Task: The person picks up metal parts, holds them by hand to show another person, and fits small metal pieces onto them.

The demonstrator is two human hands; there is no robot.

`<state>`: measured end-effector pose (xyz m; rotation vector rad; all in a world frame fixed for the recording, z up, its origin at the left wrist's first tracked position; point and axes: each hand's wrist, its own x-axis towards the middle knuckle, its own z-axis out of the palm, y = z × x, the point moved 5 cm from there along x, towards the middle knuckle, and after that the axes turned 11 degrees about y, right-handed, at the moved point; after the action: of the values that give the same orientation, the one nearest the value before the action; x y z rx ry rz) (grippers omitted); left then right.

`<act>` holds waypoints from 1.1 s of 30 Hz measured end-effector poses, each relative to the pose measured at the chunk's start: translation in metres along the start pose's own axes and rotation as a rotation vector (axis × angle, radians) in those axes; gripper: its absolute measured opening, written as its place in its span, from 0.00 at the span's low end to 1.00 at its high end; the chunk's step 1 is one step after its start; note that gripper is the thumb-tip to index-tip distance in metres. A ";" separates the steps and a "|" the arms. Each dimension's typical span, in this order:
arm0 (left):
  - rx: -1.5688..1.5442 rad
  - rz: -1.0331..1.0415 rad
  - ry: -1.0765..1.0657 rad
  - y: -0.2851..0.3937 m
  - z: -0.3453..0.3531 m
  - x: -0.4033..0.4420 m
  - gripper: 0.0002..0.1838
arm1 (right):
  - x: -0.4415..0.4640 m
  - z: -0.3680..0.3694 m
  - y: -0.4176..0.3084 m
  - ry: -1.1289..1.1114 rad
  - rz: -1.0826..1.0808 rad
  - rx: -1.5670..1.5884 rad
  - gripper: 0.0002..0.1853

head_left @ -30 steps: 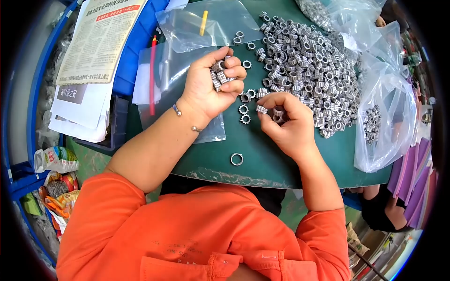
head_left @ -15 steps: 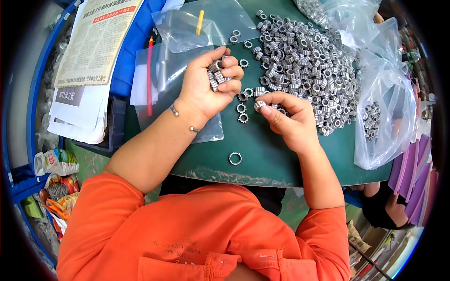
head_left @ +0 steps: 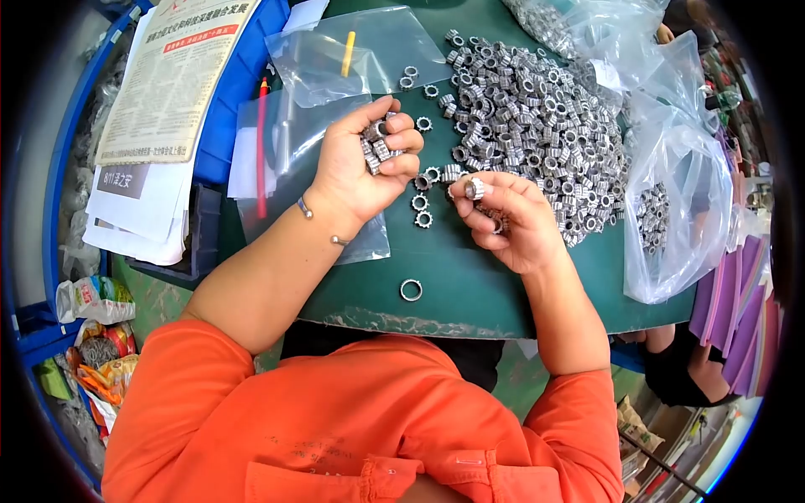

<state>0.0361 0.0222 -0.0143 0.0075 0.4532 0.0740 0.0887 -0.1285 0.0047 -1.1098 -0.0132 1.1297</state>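
Note:
Several small toothed metal rings [head_left: 379,149] sit in my left hand [head_left: 348,172], its fingers curled around them above the green table. My right hand [head_left: 524,220] pinches one toothed metal ring [head_left: 475,189] between thumb and fingertips, in front of the big pile of similar rings [head_left: 537,126]. More metal shows below its curled fingers, but I cannot tell whether it is in the hand or on the table. A short column of loose rings [head_left: 421,204] lies between my hands. Closer to me lies a wider, thinner ring [head_left: 411,290].
Clear plastic bags [head_left: 679,210] stand right of the pile, one with rings inside. Flat plastic bags [head_left: 314,117], a yellow stick [head_left: 348,54] and a red pencil [head_left: 262,151] lie at the left. A newspaper [head_left: 172,92] rests by a blue bin [head_left: 243,75]. Another person sits at the right.
My right hand has turned so its palm side shows more, and the pinched ring has tilted with it. The left hand keeps its rings. The whole view has shifted slightly.

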 end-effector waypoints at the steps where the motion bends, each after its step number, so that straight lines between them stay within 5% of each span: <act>1: -0.001 -0.001 0.002 0.000 0.000 0.000 0.06 | 0.000 0.000 0.000 -0.001 0.001 0.000 0.11; 8: 0.008 0.014 -0.006 0.001 0.001 0.000 0.05 | -0.003 0.007 -0.006 -0.132 -0.087 0.122 0.11; 10: 0.012 0.010 -0.021 0.000 0.001 0.000 0.05 | -0.003 -0.007 0.000 0.073 -0.185 -0.465 0.06; 12: 0.013 0.016 -0.023 0.001 0.000 0.001 0.05 | -0.013 0.020 -0.004 0.066 -0.893 -1.074 0.04; 14: 0.018 0.013 -0.031 0.000 0.000 0.001 0.05 | -0.019 0.033 0.003 -0.023 -0.967 -1.198 0.08; 24: 0.017 0.008 -0.018 0.000 0.000 0.001 0.05 | -0.016 0.027 0.001 0.016 -0.882 -1.261 0.07; 28: 0.007 0.005 -0.014 0.000 0.000 0.001 0.05 | -0.009 0.014 -0.005 -0.022 -0.675 -0.903 0.07; 30: 0.006 0.005 -0.016 0.000 0.001 0.000 0.05 | -0.008 0.008 0.004 -0.033 -0.183 -0.506 0.06; 33: 0.005 0.010 -0.013 0.001 0.001 0.000 0.05 | -0.008 0.007 0.007 -0.052 -0.098 -0.367 0.08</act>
<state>0.0364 0.0229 -0.0138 0.0155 0.4404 0.0825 0.0767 -0.1292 0.0073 -1.3877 -0.3230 1.0927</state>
